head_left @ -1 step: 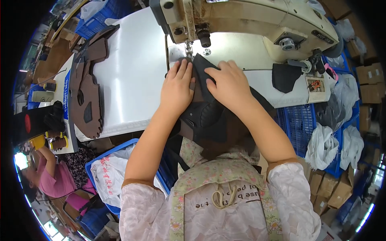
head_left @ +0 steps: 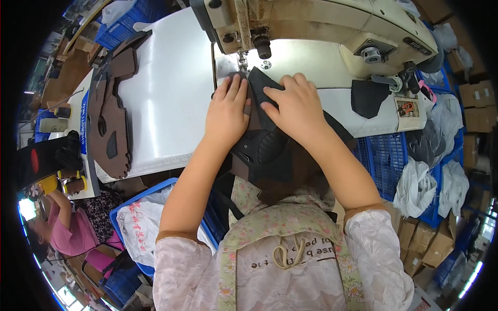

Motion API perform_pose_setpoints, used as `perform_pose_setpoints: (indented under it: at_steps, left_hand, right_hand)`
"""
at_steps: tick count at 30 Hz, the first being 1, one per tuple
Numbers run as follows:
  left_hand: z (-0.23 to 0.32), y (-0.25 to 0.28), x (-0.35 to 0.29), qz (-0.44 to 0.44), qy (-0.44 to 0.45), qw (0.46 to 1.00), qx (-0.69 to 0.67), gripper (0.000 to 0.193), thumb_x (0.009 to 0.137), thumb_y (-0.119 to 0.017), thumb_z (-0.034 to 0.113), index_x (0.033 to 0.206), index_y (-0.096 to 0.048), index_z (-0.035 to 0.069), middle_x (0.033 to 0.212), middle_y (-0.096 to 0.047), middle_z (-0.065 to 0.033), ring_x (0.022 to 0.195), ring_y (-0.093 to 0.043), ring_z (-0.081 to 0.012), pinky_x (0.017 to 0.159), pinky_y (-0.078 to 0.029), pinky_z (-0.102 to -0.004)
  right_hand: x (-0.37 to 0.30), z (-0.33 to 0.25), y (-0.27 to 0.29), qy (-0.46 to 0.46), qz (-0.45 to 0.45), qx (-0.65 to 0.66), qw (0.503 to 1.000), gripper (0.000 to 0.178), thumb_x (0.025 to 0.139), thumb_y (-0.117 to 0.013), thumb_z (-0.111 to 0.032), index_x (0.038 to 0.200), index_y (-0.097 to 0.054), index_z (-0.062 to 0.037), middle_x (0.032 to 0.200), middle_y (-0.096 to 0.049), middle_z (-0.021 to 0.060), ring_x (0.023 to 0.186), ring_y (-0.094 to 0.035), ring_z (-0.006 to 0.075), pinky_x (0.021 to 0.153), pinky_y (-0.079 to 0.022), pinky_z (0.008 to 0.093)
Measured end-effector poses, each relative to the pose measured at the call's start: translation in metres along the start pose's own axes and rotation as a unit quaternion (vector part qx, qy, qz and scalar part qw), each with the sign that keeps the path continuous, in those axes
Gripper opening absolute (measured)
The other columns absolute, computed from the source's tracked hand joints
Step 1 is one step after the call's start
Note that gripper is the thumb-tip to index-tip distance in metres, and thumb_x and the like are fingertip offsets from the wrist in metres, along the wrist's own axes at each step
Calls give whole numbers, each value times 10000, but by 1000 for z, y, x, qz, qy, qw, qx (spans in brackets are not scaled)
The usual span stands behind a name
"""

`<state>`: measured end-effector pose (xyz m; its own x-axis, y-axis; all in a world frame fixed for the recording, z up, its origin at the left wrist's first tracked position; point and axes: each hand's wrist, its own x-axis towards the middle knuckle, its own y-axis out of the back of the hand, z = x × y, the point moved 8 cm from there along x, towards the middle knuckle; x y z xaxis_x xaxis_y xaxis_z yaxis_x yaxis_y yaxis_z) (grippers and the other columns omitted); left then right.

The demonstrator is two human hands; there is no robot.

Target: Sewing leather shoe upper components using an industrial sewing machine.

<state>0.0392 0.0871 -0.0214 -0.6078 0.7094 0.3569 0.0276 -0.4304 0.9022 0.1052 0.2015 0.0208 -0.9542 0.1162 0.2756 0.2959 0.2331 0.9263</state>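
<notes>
My left hand lies flat on a dark brown and black workpiece, its fingers stretched toward the presser foot of a sewing machine. On the right, my right hand has its thumb and index finger on the edge of a black flap of the same workpiece, gripping it; the fingertips' undersides are hidden. The near end of the workpiece hangs over the table edge toward my lap and carries a ribbed black part.
Stacked brown cut pieces lie on the white table at left. A loose black piece rests at right. Blue crates with plastic bags stand right, and a blue bin stands near left. Another person sits far left.
The whole view has shifted very slightly. Both hands and the workpiece keep their places by the presser foot.
</notes>
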Motion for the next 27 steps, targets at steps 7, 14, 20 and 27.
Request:
perform_pose_setpoints:
  at_steps: [7, 14, 20, 27]
  left_hand:
    - [-2, 1, 1, -20, -27, 999, -4, 457, 879, -590, 110, 1323, -542, 13, 1398, -501, -179, 1315, -431, -372, 1077, -378, -440]
    - [-3, 1, 3, -27, -33, 999, -16, 474, 871, -593, 95, 1338, -537, 34, 1400, -500, -177, 1326, -418, -368, 1081, -371, -443]
    - [-1, 0, 3, -22, -38, 999, -13, 465, 875, -591, 90, 1338, -559, 104, 1406, -498, -166, 1320, -428, -363, 1076, -381, -441]
    - [-3, 0, 4, -27, -28, 999, -14, 461, 874, -593, 87, 1334, -566, 108, 1412, -495, -160, 1326, -425, -359, 1078, -380, -442]
  right_hand:
    - [-12, 2, -15, 66, 10, 5, 998, 355, 813, -664, -312, 1072, -712, -74, 1152, -635, 78, 1058, -556, 245, 885, -397, 404]
    - [-2, 11, -30, 59, 24, 17, 998, 338, 819, -655, -259, 1114, -705, -103, 1193, -639, 67, 1048, -572, 252, 836, -449, 422]
    - [-3, 18, -31, 36, 48, 67, 996, 266, 806, -683, -235, 1063, -748, -213, 1261, -618, 77, 1068, -555, 281, 913, -440, 425]
    - [-3, 15, -32, 33, 37, 80, 996, 280, 781, -711, -263, 1051, -757, -205, 1253, -623, 83, 1070, -540, 291, 943, -441, 408]
